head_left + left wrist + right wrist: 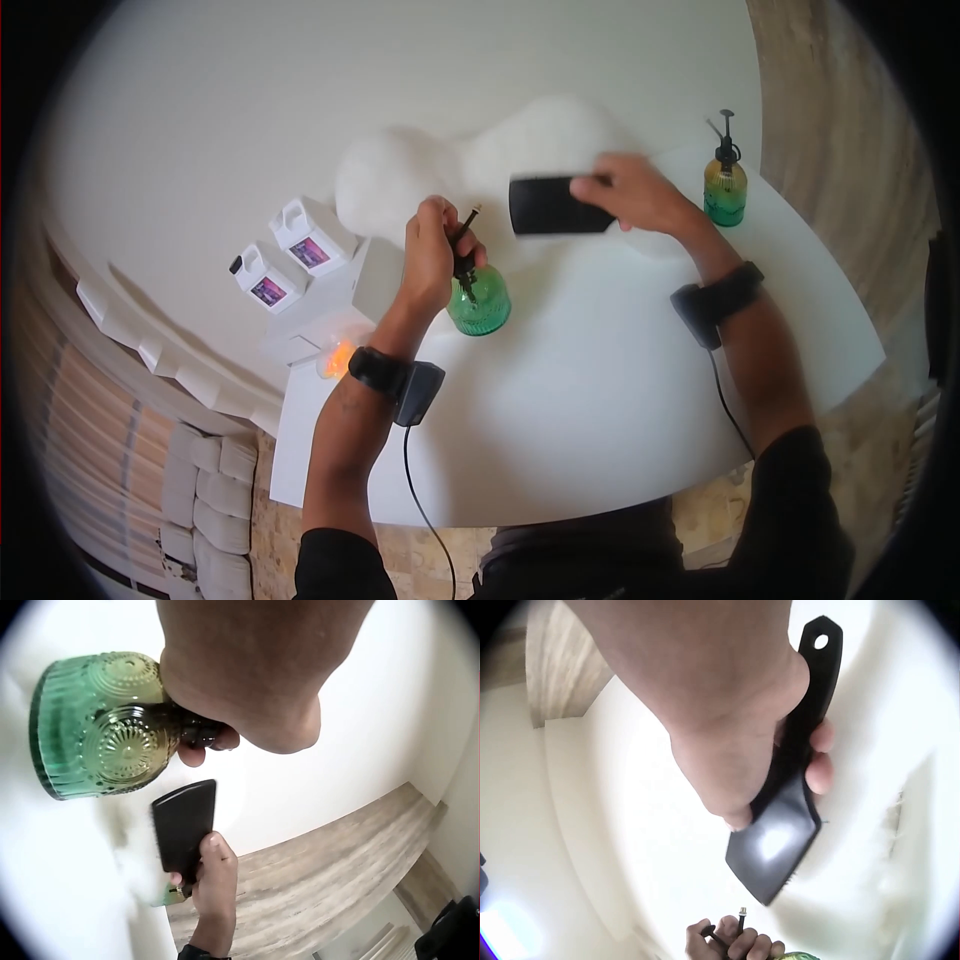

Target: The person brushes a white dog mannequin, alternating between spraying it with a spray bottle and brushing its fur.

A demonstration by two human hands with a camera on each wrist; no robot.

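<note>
My left hand point(432, 252) grips the black neck of a green glass spray bottle point(481, 303), its nozzle pointing up and to the right. In the left wrist view the bottle point(97, 727) shows ribbed, patterned glass, green at the base and yellowish near the neck. My right hand point(640, 195) holds a wide black brush point(545, 205) by its handle, to the right of the bottle and apart from it. The right wrist view shows the brush point(776, 844) with a hole in its handle end and some bristles along one edge.
Fluffy white forms point(545, 140) lie at the back of the white table point(600, 400). Two white jugs point(315, 238) with purple labels and a glowing orange object point(340, 358) are at the left. A second spray bottle point(725, 190), yellow and green, stands at the right.
</note>
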